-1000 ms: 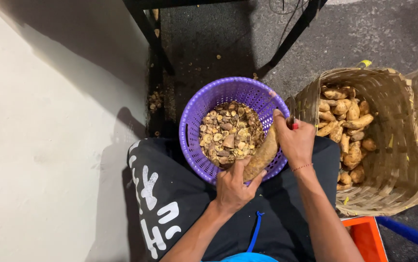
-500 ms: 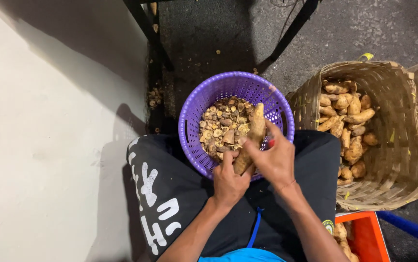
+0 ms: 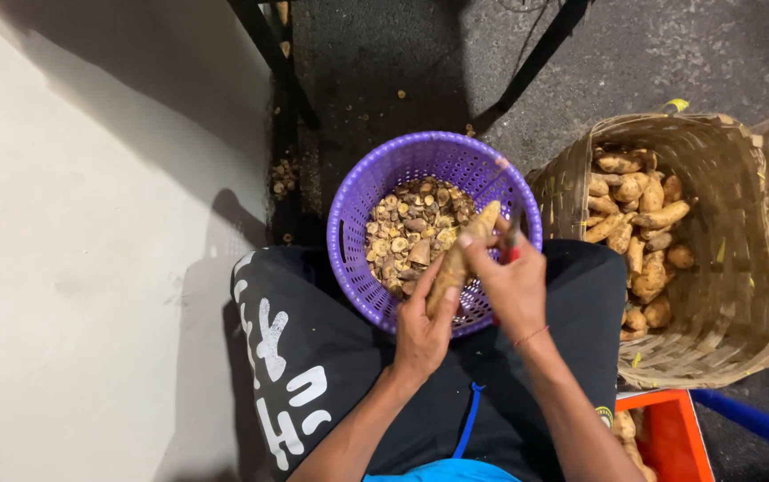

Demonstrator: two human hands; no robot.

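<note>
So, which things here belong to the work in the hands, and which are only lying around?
In use:
- left hand, holding the long root
- right hand, with a red-handled tool
- purple basket of cut pieces
- woven basket of whole roots

Lying about:
- orange crate
- black frame legs
- scraps on the floor

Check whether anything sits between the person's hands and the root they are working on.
Nothing visible does. The left hand grips the root from below and the right hand touches its upper part, over the purple basket.
</note>
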